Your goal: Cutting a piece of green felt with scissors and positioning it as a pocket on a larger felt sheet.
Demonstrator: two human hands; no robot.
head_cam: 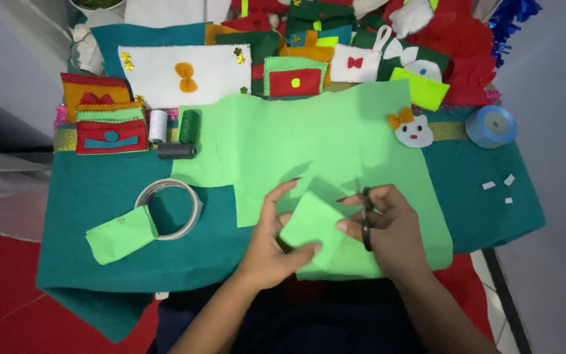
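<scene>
Low in the frame's centre, my left hand (pixel 273 246) is pinching a small green felt piece (pixel 310 226), fingers clamped on it; my right hand (pixel 388 229) is gripping scissors (pixel 366 219), fingers closed through their handles.

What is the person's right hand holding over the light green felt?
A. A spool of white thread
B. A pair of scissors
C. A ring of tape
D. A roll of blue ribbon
B: the right hand has fingers through the dark handles of scissors, above the light green felt.

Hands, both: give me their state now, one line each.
Left hand: shut on the small green felt piece.
Right hand: shut on the scissors.
</scene>
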